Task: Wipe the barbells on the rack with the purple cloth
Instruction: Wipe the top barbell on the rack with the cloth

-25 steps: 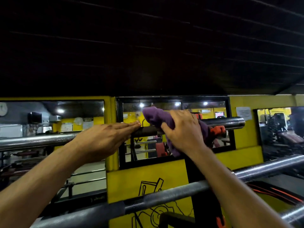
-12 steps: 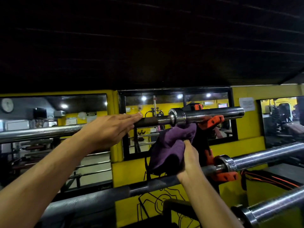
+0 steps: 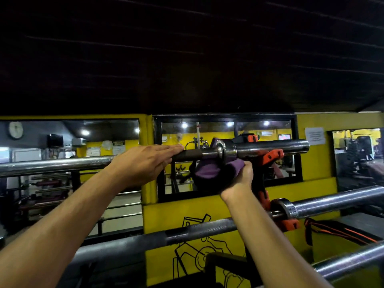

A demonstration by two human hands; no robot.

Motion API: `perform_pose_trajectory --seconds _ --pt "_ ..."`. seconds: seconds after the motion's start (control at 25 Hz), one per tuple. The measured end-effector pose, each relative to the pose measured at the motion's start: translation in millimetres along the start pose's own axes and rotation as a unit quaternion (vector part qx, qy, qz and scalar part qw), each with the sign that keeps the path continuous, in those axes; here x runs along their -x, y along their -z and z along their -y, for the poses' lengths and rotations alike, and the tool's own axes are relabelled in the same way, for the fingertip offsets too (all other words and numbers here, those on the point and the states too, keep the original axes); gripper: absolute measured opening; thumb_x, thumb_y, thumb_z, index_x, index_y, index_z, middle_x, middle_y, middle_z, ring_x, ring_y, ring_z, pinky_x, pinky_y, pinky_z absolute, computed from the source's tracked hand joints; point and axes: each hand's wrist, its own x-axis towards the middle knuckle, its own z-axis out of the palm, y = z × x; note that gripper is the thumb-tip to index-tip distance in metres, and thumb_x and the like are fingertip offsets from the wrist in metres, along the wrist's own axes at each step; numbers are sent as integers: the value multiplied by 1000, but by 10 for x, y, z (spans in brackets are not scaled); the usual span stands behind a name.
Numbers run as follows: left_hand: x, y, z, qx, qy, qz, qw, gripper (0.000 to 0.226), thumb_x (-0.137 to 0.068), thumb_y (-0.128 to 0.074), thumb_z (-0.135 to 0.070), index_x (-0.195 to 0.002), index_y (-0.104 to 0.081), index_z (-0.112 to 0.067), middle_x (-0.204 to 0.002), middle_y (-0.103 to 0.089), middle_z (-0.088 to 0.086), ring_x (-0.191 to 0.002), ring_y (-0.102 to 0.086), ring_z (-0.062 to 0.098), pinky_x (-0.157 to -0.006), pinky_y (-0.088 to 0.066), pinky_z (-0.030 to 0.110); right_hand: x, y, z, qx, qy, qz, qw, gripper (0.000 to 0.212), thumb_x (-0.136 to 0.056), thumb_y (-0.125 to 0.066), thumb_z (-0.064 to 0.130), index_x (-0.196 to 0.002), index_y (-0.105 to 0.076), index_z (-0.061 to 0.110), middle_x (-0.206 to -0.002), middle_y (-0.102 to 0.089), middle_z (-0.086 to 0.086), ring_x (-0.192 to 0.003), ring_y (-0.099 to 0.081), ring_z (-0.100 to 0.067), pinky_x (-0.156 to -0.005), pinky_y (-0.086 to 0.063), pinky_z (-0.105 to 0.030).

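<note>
Left hand [image 3: 143,161] lies flat, fingers straight, on the top bar [image 3: 270,146] at centre frame; right hand [image 3: 242,179] grips a bunched purple cloth [image 3: 209,172], pressed under the bar's collar. Another bar [image 3: 197,230] crosses below.

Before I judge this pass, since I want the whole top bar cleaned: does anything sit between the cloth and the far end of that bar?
Yes. The purple cloth, gripped by the right hand, sits under the top barbell beside its collar. Past the collar, an orange rack hook cradles the sleeve.
</note>
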Motion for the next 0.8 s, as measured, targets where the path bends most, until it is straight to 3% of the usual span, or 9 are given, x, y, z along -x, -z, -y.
perform_pose_trajectory --seconds 0.08,0.2,0.36,0.44,0.56,0.64,0.72,0.8 --pt "0 -40 15 -2 6 -5 1000 52 -107 -29 -36 -155 -12 -45 -157 -33 -18 -134 -48 11 -97 -47 31 97 204 -118 56 15 16 998 30 -93 -46 37 -96 -68 17 -87 -72 -7 -88 -67 -27 -77 -55 -33" --pt "-28 -46 9 -1 6 -1 1000 51 -106 -27 -37 -154 -11 -45 -157 -35 -16 -130 -51 14 -97 -50 34 176 283 -112 89 24 24 995 34 -92 -53 34 -108 -71 9 -92 -72 -11 -82 -68 -28 -64 -56 -30" --pt "-4 -10 -41 1 10 -8 1000 57 -97 -15 -48 -154 -19 -44 -153 -43 -12 -125 -55 16 -87 -49 31 244 157 -78 123 31 -5 992 20 -96 -46 31 -86 -60 19 -61 -60 2 -50 -61 -13 -47 -48 -22" --pt "3 -12 -40 -3 27 4 1000 59 -95 -11 -52 -154 -18 -45 -154 -41 -13 -124 -56 16 -87 -50 30 391 256 -92 139 47 10 989 27 -102 -46 35 -82 -58 21 -58 -59 5 -48 -61 -10 -48 -48 -23" --pt "-13 6 -82 -11 37 15 999 58 -96 -14 -50 -154 -18 -45 -155 -41 -12 -126 -55 17 -92 -52 36 533 377 -107 174 121 66 975 33 -103 -45 43 -85 -57 19 -74 -57 0 -65 -59 -17 -60 -50 -30" --pt "-12 7 -69 -15 34 21 999 56 -98 -24 -44 -153 -21 -44 -153 -44 -12 -126 -56 18 -91 -54 38 600 403 -121 229 219 103 943 34 -103 -42 41 -83 -51 16 -72 -52 4 -66 -52 -14 -57 -47 -25" --pt "11 -22 -29 -8 37 26 999 53 -101 -32 -40 -152 -25 -46 -150 -47 -12 -122 -59 18 -88 -56 40 689 412 -120 295 331 142 885 28 -100 -39 39 -85 -49 18 -74 -49 1 -68 -48 -10 -60 -44 -23" --pt "8 -34 -31 -1 44 30 999 51 -104 -37 -35 -153 -24 -45 -151 -48 -9 -121 -59 19 -89 -56 42 756 392 -74 347 425 157 821 26 -99 -34 40 -105 -53 23 -100 -50 -8 -85 -51 -7 -74 -46 -22"
